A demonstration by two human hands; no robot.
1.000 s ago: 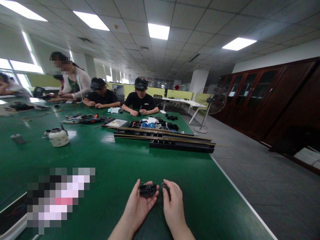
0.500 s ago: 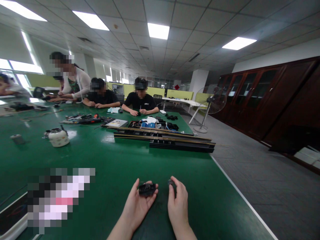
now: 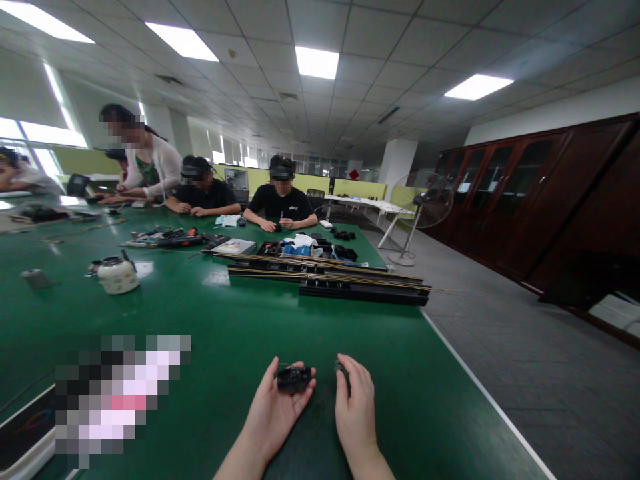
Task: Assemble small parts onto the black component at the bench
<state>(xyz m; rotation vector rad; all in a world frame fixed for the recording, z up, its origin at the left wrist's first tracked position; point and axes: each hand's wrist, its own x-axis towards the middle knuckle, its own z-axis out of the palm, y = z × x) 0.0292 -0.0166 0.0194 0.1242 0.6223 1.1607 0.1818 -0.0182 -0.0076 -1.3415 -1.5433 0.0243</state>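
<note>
My left hand (image 3: 280, 407) is turned palm up, its fingers curled around a small black plastic part (image 3: 294, 379). Some finer detail shows on the part's upper face, too small to make out. To its right, my right hand (image 3: 356, 403) pinches a small grey piece (image 3: 340, 366) between thumb and fingertips; most of that piece is hidden. A gap separates the two hands, and both are above the near part of the green table (image 3: 225, 347).
Long black rails (image 3: 365, 293) with thin brass-coloured rods lie across the table ahead. A white jar (image 3: 117, 275) and a small grey cylinder (image 3: 36, 278) stand to the left. A co-worker (image 3: 283, 203) sits opposite. A fan (image 3: 417, 207) stands beyond the right edge.
My right hand's fingertips have shifted slightly, and less of the grey piece shows. The left hand holds the black part in the same place.
</note>
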